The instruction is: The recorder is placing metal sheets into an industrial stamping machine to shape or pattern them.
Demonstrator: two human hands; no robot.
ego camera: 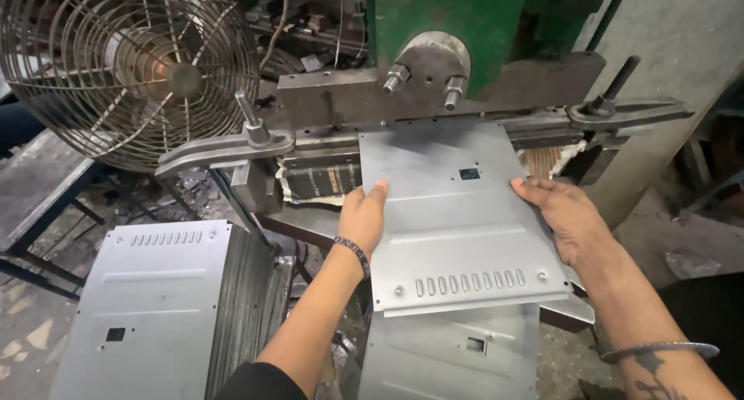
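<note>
Nearest to the camera, a flat grey metal sheet with a small rectangular cut-out (pixel 457 353) is lying low in the middle, and the held panel is partly covering its upper edge; to the left, a stack of grey metal panels with a row of slots and a square hole (pixel 155 299) is standing near the left forearm, its many edges showing on the right side. Above these, both hands are gripping one thin grey steel panel with a row of short slots near its front edge (pixel 457 222); the left hand (pixel 363 214), wearing a dark beaded bracelet at the wrist, is clamping the left edge of the panel with the thumb on top; the right hand (pixel 562 214) is pressing on the right edge with the fingers lying flat on the surface, and a thin metal bangle (pixel 659 350) is sitting on that forearm; the two hands are well apart, one at each side. The far end of the panel is lying under the dark steel bar of a green press machine (pixel 442 82), which is carrying two bolts on a round plate. Further behind, at the left, a rusty round wire-guarded fan (pixel 132 63) is standing beside the machine.
</note>
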